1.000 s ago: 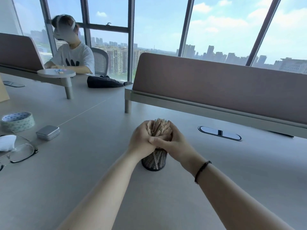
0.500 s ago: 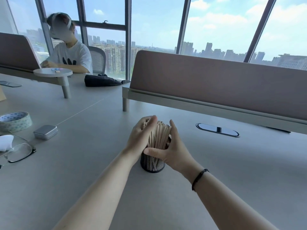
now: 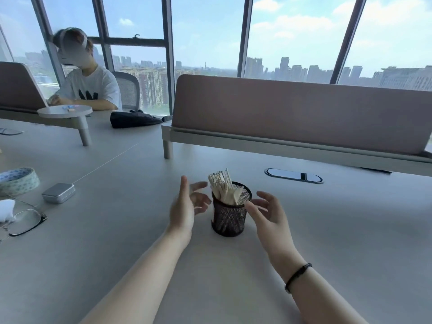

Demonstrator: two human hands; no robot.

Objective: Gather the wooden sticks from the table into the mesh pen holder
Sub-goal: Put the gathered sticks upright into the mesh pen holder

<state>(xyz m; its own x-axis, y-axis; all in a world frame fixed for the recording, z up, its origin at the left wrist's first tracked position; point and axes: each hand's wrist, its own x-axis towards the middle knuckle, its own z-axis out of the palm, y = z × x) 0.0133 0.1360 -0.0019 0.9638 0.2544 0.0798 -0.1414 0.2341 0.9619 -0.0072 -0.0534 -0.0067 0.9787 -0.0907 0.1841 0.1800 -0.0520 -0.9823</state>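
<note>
A black mesh pen holder [image 3: 230, 220] stands upright on the grey table [image 3: 117, 230] in the middle of the view. A bundle of pale wooden sticks [image 3: 222, 187] stands inside it, leaning to the left and rising above the rim. My left hand [image 3: 185, 206] hovers just left of the holder, fingers spread and relaxed, holding nothing. My right hand [image 3: 268, 212] hovers just right of it, fingers loosely spread, with a thin gap to the mesh. A black band circles the right wrist.
A pink divider panel [image 3: 304, 113] runs behind the holder, with an oval cable port [image 3: 293, 175] in front of it. At the left lie a tape roll [image 3: 17, 181], a small metal tin [image 3: 58, 192] and glasses [image 3: 23, 222]. A person [image 3: 88, 85] sits at the far left.
Both hands have let go of the bundle of sticks and moved apart to either side of the holder. The sticks now stand in the holder on their own, leaning left.
</note>
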